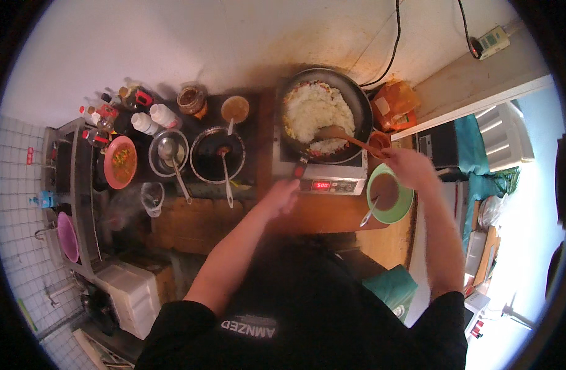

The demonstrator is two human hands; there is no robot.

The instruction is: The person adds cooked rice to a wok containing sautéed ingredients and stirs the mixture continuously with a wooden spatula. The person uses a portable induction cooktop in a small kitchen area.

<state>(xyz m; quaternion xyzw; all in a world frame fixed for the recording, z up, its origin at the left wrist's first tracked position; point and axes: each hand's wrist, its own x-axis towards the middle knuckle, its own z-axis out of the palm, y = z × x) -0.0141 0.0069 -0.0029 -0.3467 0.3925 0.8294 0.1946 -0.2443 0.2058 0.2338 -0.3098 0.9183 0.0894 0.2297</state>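
Observation:
A dark frying pan [362, 99] holding white rice [314, 108] with small yellow and red pieces sits on an induction cooker [287, 169] with a lit red display. My left hand [283, 198] is at the pan's handle [301, 167], its fingers closed around the end. In my right hand [405, 167] is a wooden spatula [352, 137], its blade in the rice near the pan's lower side. Just below that hand stands a green bowl [407, 203] of brown liquid with a white spoon [369, 216] in it.
Left of the cooker are a dark pot [194, 162] and a metal bowl [152, 159], each with a ladle or spoon. Further left stand a pink bowl [110, 172] of food and several bottles [98, 118]. An orange bag [394, 104] lies right of the pan; a black cable [394, 51] hangs behind.

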